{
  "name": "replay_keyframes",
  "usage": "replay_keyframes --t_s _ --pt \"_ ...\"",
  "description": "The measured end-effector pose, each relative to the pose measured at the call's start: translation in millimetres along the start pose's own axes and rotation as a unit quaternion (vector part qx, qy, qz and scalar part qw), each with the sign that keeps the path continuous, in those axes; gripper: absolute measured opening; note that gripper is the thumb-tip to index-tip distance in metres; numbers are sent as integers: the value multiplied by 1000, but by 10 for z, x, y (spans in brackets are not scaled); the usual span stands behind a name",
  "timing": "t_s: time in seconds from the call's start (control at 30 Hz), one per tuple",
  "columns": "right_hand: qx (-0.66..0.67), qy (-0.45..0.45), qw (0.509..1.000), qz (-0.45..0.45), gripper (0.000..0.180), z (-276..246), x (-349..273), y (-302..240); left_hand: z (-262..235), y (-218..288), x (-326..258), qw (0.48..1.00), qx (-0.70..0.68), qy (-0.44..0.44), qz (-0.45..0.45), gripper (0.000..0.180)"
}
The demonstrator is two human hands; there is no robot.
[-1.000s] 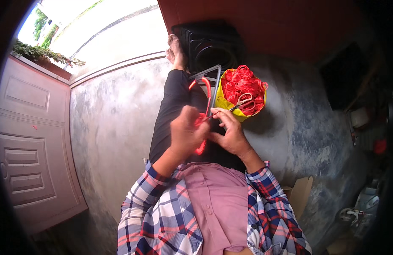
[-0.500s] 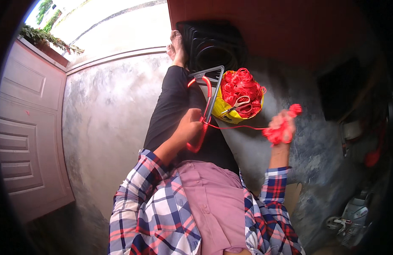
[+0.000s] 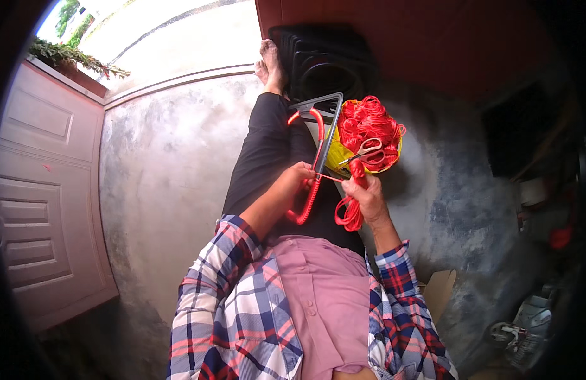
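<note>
A grey frame (image 3: 337, 126) with bent corners lies over my thighs, part of its edge wound tightly in red cord (image 3: 311, 201). My left hand (image 3: 297, 178) pinches the frame's side where the winding ends. In my right hand (image 3: 369, 197) is a bundle of red cord (image 3: 350, 215), its loops hanging below the fist and one end sticking up. A short strand runs from the bundle to the frame. Just beyond my right hand stands a yellow bag (image 3: 337, 154) heaped with red cord (image 3: 372, 120). Scissors (image 3: 369, 151) with pale handles lie on the heap.
Black stacked plastic items (image 3: 324, 66) stand by my bare foot (image 3: 271, 63). A panelled door (image 3: 36, 209) is on the left, over a grey concrete floor (image 3: 160, 171). Cardboard (image 3: 439, 292) and a metallic object (image 3: 524, 326) sit at the lower right.
My right hand has come in from the far right to beside the frame, bringing the cord bundle. The strand between them is now much shorter. My left hand stays at the frame.
</note>
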State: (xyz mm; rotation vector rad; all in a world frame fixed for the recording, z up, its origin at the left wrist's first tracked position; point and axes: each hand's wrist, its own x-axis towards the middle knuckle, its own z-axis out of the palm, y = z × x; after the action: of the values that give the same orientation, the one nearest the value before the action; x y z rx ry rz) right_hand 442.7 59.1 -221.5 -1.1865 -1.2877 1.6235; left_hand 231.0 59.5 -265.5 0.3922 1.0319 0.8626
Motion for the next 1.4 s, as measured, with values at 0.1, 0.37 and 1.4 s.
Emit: replay_keyframes --t_s 0.1,0.37,1.4 --pt "21 1 1000 22 17 22 -168 49 -77 -22 69 999 -17 -27 -2 9" --pt "52 24 998 38 14 -20 -330 225 -152 -78 117 999 9 -36 12 4" --pt "-172 -163 971 24 32 148 316 155 -2 322 -506 577 751 35 318 16"
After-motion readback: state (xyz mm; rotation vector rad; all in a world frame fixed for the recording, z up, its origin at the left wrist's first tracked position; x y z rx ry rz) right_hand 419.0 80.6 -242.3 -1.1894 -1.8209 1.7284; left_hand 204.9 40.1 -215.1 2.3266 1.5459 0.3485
